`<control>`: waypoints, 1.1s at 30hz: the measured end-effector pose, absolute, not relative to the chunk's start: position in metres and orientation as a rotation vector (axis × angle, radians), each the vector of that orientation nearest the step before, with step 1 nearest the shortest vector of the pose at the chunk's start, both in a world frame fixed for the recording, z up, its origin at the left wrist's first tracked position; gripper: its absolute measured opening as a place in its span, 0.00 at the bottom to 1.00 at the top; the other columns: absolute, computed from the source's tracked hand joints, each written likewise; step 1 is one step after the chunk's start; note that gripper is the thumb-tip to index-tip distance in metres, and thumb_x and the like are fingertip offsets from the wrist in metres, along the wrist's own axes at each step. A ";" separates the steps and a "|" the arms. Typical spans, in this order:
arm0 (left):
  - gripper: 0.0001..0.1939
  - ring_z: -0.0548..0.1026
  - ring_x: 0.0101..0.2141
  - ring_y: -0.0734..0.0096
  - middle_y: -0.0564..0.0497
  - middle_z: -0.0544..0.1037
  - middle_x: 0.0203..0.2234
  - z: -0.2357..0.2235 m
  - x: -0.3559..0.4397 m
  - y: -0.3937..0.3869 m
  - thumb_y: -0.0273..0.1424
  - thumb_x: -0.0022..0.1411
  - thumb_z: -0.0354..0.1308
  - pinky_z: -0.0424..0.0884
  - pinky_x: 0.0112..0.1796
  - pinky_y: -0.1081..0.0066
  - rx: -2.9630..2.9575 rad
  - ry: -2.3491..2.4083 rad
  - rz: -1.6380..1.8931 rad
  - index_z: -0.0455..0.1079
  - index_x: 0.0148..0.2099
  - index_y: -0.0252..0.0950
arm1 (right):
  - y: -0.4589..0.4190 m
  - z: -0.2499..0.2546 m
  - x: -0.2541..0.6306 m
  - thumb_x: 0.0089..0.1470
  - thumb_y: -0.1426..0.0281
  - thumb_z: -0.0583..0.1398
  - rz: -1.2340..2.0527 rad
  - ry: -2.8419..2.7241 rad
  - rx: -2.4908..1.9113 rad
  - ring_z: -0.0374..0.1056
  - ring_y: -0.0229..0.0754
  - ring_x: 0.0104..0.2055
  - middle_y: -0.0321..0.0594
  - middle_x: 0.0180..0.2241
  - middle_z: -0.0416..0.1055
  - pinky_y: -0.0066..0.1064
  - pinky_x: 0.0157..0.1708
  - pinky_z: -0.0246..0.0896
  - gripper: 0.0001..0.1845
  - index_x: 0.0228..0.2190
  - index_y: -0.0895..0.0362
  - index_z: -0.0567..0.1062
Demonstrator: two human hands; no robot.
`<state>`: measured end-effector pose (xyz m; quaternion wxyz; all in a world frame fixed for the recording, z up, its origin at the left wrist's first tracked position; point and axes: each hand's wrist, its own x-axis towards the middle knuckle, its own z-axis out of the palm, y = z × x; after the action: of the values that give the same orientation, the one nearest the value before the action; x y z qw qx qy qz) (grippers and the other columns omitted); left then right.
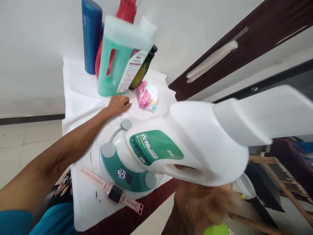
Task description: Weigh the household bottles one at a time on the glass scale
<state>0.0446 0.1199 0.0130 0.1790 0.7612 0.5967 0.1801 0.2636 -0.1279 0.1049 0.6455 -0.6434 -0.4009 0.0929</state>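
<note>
A large white laundry liquid bottle (210,140) with a green label reading "CLOTHING" stands on a round glass scale (144,192), its top close to the camera. My right hand (202,202), smeared by motion, is at the bottle's handle; skin shows through the handle opening. Digits glow on the scale's display, too blurred to read surely. Beyond the scale, my left hand (119,104) rests on the white cloth (83,202) with its fingers curled in, holding nothing visible. It lies near the base of a green-tinted bottle (114,71) and a pink pack (147,95).
A blue bottle (91,36), a red bottle (126,11) and a dark green bottle (144,70) stand by the wall. A pink-strapped smartwatch (115,194) lies before the scale. A dark wooden piece (259,36) and a wooden frame (290,195) are at the right.
</note>
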 end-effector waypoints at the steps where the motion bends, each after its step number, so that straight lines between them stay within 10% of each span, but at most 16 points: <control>1: 0.15 0.85 0.50 0.43 0.36 0.89 0.46 0.012 0.044 0.120 0.38 0.77 0.58 0.73 0.47 0.54 2.148 1.682 0.518 0.86 0.46 0.38 | -0.126 0.111 0.260 0.51 0.39 0.69 0.260 -0.916 -1.418 0.74 0.56 0.21 0.39 0.23 0.72 0.51 0.18 0.75 0.24 0.32 0.46 0.81; 9: 0.15 0.85 0.46 0.44 0.37 0.89 0.42 0.007 0.044 0.121 0.35 0.75 0.59 0.72 0.44 0.57 2.118 1.649 0.602 0.86 0.43 0.36 | -0.109 0.126 0.253 0.46 0.56 0.82 0.446 -0.948 -1.092 0.47 0.28 0.15 0.23 0.15 0.54 0.23 0.12 0.51 0.31 0.19 0.54 0.68; 16: 0.14 0.83 0.39 0.52 0.41 0.86 0.35 0.013 0.042 0.119 0.35 0.76 0.57 0.67 0.38 0.61 2.055 1.700 0.808 0.81 0.39 0.37 | -0.077 0.144 0.240 0.47 0.53 0.80 0.372 -0.938 -1.054 0.46 0.31 0.14 0.22 0.14 0.52 0.27 0.11 0.47 0.31 0.19 0.51 0.66; 24: 0.28 0.68 0.25 0.66 0.49 0.69 0.20 0.012 0.014 0.119 0.44 0.84 0.44 0.59 0.33 0.63 1.822 1.604 1.856 0.59 0.28 0.41 | 0.011 0.162 0.204 0.44 0.49 0.80 0.339 -0.890 -0.960 0.47 0.31 0.17 0.21 0.18 0.51 0.28 0.13 0.42 0.29 0.24 0.51 0.72; 33: 0.32 0.60 0.22 0.69 0.51 0.60 0.17 0.009 0.016 0.122 0.49 0.84 0.43 0.51 0.29 0.62 1.941 1.525 1.806 0.51 0.26 0.41 | 0.084 0.117 0.193 0.50 0.35 0.74 0.427 -1.026 -1.083 0.50 0.33 0.18 0.23 0.18 0.52 0.31 0.15 0.46 0.34 0.27 0.49 0.70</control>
<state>0.0163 0.1217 0.0094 0.0417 0.6340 0.4983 0.5899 0.1929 0.0835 0.1172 0.7138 -0.4886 -0.4632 0.1929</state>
